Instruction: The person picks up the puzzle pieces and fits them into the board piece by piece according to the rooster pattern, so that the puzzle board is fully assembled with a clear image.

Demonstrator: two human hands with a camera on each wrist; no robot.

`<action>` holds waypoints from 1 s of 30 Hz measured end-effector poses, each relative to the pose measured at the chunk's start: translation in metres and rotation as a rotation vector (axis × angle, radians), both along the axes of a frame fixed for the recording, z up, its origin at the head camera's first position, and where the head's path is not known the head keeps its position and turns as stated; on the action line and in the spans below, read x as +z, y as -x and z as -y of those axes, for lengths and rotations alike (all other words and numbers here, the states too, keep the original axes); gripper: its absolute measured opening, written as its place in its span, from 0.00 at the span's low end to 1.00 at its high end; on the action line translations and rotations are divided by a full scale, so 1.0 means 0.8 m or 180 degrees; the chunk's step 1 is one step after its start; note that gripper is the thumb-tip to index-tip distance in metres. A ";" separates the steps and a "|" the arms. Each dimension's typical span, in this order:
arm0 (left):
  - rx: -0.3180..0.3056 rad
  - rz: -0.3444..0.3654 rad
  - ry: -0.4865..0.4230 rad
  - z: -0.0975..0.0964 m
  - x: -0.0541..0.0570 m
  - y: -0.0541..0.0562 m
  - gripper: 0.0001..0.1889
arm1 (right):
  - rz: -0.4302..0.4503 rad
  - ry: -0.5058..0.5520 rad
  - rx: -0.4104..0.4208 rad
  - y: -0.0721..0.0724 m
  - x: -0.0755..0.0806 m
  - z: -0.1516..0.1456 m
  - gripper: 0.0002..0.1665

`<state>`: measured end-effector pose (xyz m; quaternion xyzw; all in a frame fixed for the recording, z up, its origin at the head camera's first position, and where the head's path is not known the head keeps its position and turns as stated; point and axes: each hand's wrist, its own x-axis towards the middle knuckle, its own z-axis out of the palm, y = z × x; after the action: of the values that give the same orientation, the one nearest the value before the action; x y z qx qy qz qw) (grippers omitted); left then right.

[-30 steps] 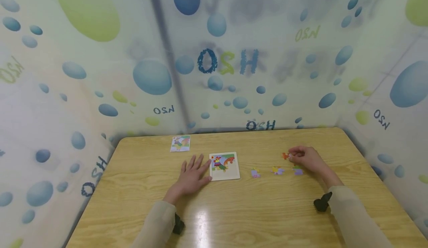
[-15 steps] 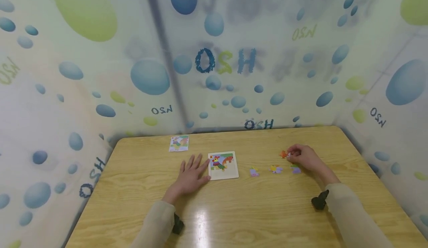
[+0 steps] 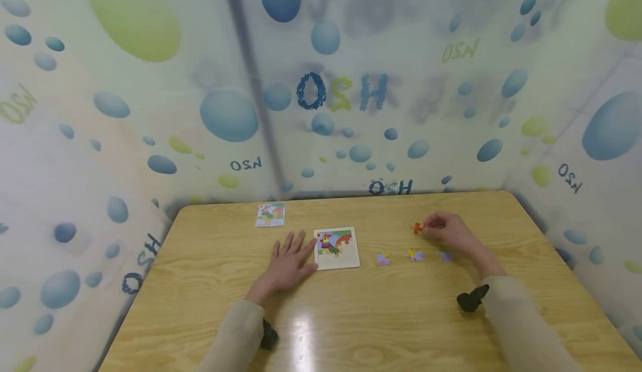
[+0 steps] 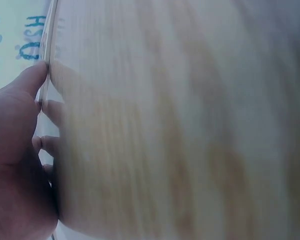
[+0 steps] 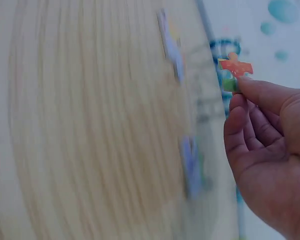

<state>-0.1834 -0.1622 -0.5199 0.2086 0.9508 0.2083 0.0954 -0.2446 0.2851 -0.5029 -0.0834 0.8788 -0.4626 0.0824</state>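
Between thumb and fingers, my right hand (image 3: 451,232) pinches an orange puzzle piece (image 5: 236,67) with a green corner, held above the table in the right wrist view. My left hand (image 3: 287,263) lies flat with its fingers spread, thumb and index fingertip touching the left edge of the white puzzle tray (image 3: 341,264). Joined pieces showing a rooster (image 3: 333,243) fill the upper part of that tray; its lower part is bare. To its right lie loose pieces: a purple-and-yellow one (image 3: 383,259), a yellow-and-lilac one (image 3: 415,255) and a purple one (image 3: 445,256) beneath the right hand.
A square picture card (image 3: 271,215) of the rooster lies at the back left of the wooden table (image 3: 381,316). Patterned fabric walls (image 3: 431,138) enclose the table at the back and both sides.
My right hand has lifted the orange puzzle piece off the table and moved slightly left with it. The left hand stays in place beside the tray.
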 end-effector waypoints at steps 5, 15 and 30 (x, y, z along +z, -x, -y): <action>0.0003 0.0008 0.0025 0.001 -0.002 0.002 0.34 | 0.0080 0.0315 0.0089 0.001 0.004 0.047 0.12; 0.0023 0.0039 0.0085 0.002 0.001 0.004 0.35 | 0.0216 0.0570 0.0187 -0.007 -0.005 0.142 0.10; 0.0025 0.0042 0.0092 0.001 0.002 0.003 0.35 | 0.0470 0.0627 0.0167 -0.012 -0.026 0.214 0.06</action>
<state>-0.1855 -0.1627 -0.5186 0.2021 0.9538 0.1963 0.1039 -0.2348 0.1137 -0.5239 -0.0798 0.8182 -0.5492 0.1503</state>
